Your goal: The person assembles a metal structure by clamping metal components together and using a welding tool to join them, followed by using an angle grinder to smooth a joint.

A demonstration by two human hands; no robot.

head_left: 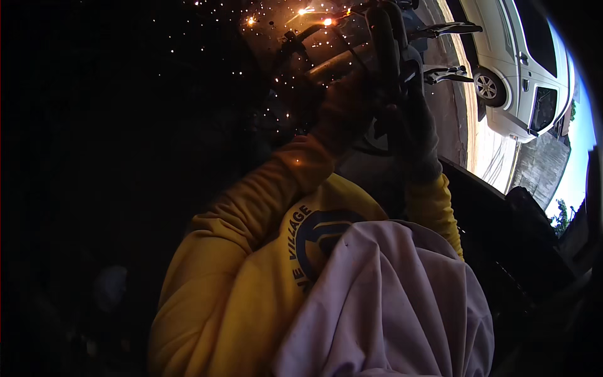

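Note:
Both sleeves are yellow and reach up to the top middle of the head view, into deep shadow. My left hand (pixel 344 110) is a dim shape beside a metal tube (pixel 339 65); its fingers are lost in the dark. My right hand (pixel 416 129), in what looks like a greyish glove, is raised beneath a long dark rounded piece (pixel 384 47). Its fingers seem closed, but what they hold is too dark to name. Just beyond, a glowing orange spot (pixel 327 22) throws sparks over dark metal bars. Two lever-like metal pieces (pixel 447 74) stick out to the right.
A white van (pixel 524 69) stands outside at the upper right, beyond a sunlit strip of ground. A grey wall (pixel 541 164) is near it. Pale cloth (pixel 389 301) hangs over my yellow top at the bottom. The left side is nearly black.

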